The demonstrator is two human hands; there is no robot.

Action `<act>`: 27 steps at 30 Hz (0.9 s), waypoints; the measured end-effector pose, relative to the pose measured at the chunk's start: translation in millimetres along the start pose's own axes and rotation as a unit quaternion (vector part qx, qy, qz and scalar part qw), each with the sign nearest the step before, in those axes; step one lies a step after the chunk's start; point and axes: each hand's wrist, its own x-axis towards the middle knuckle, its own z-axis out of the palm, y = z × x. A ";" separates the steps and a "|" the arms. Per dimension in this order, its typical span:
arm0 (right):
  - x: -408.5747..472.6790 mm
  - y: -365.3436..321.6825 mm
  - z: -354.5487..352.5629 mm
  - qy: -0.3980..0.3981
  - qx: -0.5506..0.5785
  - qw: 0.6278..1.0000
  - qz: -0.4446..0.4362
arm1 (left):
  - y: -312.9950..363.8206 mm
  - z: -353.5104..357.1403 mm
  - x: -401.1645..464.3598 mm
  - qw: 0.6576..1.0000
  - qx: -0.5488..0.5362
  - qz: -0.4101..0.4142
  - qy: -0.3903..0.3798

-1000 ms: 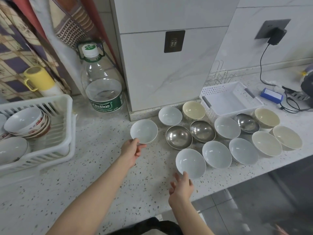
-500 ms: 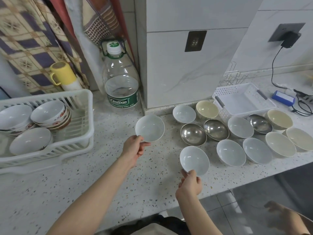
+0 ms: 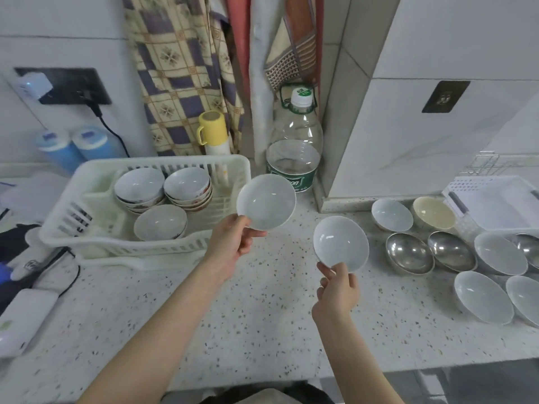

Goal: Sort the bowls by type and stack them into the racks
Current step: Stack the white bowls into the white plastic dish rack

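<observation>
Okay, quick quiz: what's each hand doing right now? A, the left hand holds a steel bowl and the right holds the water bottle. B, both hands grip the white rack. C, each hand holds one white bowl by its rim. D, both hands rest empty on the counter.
C: the left hand pinches the rim of one white bowl near the white rack, and the right hand pinches the rim of another white bowl.

Green label on the water bottle (image 3: 294,147) shows only "on", seemingly a brand's end
</observation>
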 end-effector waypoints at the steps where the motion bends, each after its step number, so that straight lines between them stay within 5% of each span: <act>1: -5.9 0.8 9.7 -0.015 -0.005 1.000 -0.011 | 5.3 -12.3 -0.9 1.000 -0.002 0.007 0.006; 7: -41.8 4.0 69.7 -0.138 -0.095 0.978 -0.123 | 28.5 -93.7 -5.2 0.996 -0.007 0.059 0.065; 15: -87.2 39.2 141.1 -0.305 -0.230 0.874 -0.301 | 45.7 -199.8 -10.8 0.972 0.048 0.115 0.201; 27: -97.8 96.8 202.3 -0.312 -0.420 0.789 -0.323 | 50.4 -271.6 18.6 0.943 0.070 0.149 0.290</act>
